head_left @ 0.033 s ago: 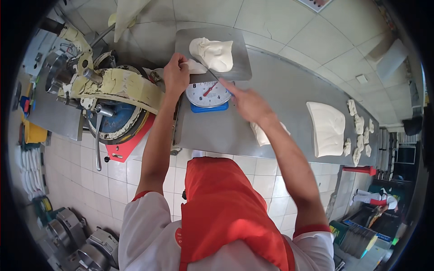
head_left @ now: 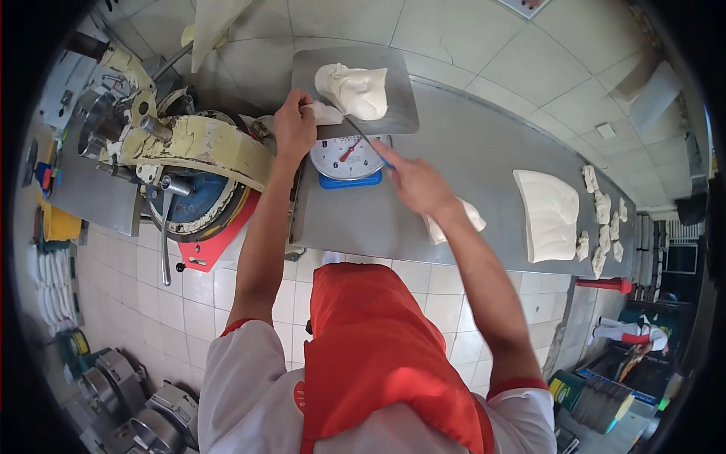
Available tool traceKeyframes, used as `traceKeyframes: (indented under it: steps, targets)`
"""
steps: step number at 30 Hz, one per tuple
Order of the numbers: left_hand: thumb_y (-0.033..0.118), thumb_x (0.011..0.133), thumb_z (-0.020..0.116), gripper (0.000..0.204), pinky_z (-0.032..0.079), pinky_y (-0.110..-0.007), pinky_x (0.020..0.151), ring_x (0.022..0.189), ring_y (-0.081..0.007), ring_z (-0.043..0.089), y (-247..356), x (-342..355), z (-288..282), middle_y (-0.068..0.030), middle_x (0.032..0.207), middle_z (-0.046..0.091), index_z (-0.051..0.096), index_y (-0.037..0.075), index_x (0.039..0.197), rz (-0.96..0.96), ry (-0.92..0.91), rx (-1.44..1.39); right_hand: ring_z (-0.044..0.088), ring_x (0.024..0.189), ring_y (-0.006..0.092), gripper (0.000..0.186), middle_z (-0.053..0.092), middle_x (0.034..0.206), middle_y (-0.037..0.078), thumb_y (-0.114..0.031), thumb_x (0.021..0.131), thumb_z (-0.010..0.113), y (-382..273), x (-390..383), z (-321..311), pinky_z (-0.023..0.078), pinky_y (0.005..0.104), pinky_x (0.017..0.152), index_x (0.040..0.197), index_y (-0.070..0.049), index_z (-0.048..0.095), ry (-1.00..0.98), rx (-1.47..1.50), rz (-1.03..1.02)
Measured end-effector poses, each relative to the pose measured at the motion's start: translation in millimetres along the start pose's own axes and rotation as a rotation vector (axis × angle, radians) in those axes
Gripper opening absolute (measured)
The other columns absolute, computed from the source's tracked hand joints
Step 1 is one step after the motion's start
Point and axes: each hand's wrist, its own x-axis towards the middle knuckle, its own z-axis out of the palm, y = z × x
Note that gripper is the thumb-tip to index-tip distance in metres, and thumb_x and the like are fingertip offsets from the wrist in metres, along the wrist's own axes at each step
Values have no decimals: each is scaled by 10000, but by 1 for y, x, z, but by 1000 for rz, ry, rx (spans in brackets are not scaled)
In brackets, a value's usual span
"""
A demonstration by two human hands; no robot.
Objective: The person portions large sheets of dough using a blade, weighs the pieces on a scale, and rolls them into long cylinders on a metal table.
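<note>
My left hand [head_left: 295, 125], fingers curled, grips the edge of a small strip of white dough [head_left: 327, 114] on a metal tray [head_left: 401, 102] that rests on a white dial scale [head_left: 349, 159] with a blue base. My right hand [head_left: 414, 181] holds a long knife [head_left: 363, 134] with a blue handle, its blade angled up to the strip beside a larger dough lump [head_left: 352, 91] on the tray. Another dough piece [head_left: 465, 216] lies on the steel table [head_left: 476, 151], partly behind my right forearm.
A cream-painted machine [head_left: 193, 151] with a red base stands left of the table. A dough slab [head_left: 544, 216] and several small dough pieces [head_left: 603, 216] lie at the right. Stainless equipment [head_left: 155, 420] is at lower left. A co-worker [head_left: 628, 333] is bent over at far right.
My right hand and the knife have drawn slightly down and to the right. The dough on the tray has shifted very slightly left.
</note>
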Motion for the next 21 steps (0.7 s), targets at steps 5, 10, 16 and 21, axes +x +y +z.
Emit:
traceKeyframes:
  steps: [5,10,16,21]
  targets:
    - [-21,860,476,135,517,-384,681,696,-307,667,15,-14,0,-174,784,661,598,8,912,18,-117,-44,629,863,485,687,680,915,256,-48,991,508,56,-117,78,486,539,817,1584,-313,285,329,538,27]
    - [-9,832,509,135,515,-420,645,660,-337,663,54,-88,36,-171,754,655,598,39,922,125,-214,-37,614,667,233,715,656,829,137,16,975,505,127,-264,180,525,378,689,1603,-255,297,283,665,480]
    - [-6,805,580,141,513,-474,684,774,-377,665,79,-213,144,-199,842,655,569,45,936,72,-489,3,615,618,200,716,628,750,121,27,970,465,144,-400,256,516,375,613,1612,-232,283,385,696,716]
    - [-10,791,612,410,462,-452,1025,1152,-377,557,66,-315,228,-204,1186,607,619,-8,1201,309,-673,10,602,620,195,721,601,722,112,20,963,464,139,-420,256,508,364,615,1614,-233,284,430,746,838]
